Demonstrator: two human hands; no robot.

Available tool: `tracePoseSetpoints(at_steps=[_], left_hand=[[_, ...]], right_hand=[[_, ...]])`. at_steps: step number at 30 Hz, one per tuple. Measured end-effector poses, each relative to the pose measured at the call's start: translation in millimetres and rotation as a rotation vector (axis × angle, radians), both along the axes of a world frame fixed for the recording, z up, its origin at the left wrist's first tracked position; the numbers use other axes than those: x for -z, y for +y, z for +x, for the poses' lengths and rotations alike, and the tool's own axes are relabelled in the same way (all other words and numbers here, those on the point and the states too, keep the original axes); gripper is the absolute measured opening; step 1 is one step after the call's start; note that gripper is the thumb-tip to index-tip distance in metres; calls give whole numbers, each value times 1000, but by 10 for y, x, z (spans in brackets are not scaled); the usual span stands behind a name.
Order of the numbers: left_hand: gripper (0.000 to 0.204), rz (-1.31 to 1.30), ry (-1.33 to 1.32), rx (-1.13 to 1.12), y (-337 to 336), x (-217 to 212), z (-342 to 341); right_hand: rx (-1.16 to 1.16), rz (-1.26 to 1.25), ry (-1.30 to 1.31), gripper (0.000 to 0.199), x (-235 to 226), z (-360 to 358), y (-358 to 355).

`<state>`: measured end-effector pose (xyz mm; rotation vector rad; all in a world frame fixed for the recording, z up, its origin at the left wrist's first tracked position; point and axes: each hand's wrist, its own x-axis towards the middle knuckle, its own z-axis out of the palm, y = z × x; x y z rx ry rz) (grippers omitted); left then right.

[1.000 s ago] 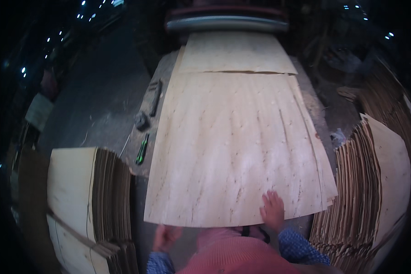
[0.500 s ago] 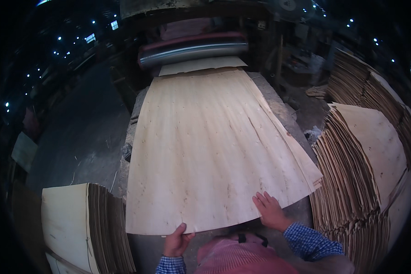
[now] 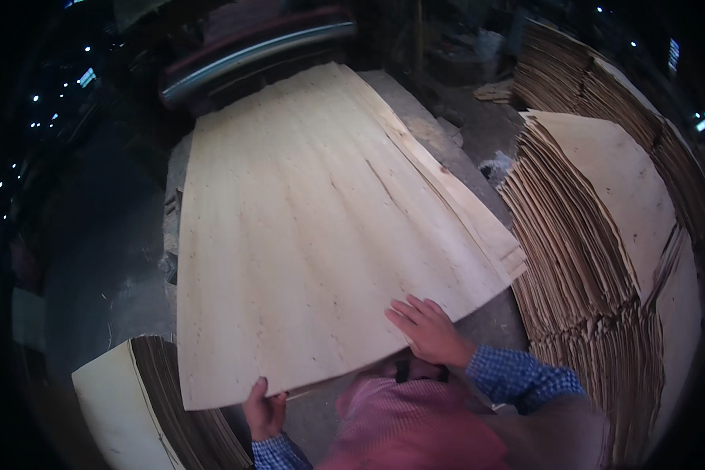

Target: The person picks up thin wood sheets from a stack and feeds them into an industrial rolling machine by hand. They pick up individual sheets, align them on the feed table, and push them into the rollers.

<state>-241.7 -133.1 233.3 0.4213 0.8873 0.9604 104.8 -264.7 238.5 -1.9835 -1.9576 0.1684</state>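
Note:
A wide, pale wood veneer sheet (image 3: 321,235) lies in front of me with other sheets beneath it, their edges showing along the right side. My left hand (image 3: 264,411) grips the near edge toward the left corner, thumb on top and fingers curled under. Further right along that edge, my right hand (image 3: 427,329) rests flat on the sheet, fingers stretched out. Beyond the far end of the sheet is a shiny metal roller (image 3: 258,59) on a machine.
Tall stacks of veneer (image 3: 572,235) stand close on my right, with another stack (image 3: 619,102) behind. At lower left is a smaller stack (image 3: 106,399). A rough grey bed (image 3: 419,117) shows beside the sheet. Dark floor (image 3: 117,251) lies to the left.
The separate sheet under the roller no longer shows. My view has shifted, so roller and stacks sit higher in the picture. Both hands remain at the top sheet's near edge.

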Motion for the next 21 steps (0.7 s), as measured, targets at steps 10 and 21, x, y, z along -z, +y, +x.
tracePoseSetpoints(at_steps=[10, 21], left_hand=[[55, 14, -6, -24, 196, 208, -109], [45, -138, -140, -174, -91, 716, 339]], right_hand=[[622, 177, 105, 59, 442, 1796, 488], [697, 127, 436, 29, 736, 2768, 610]])
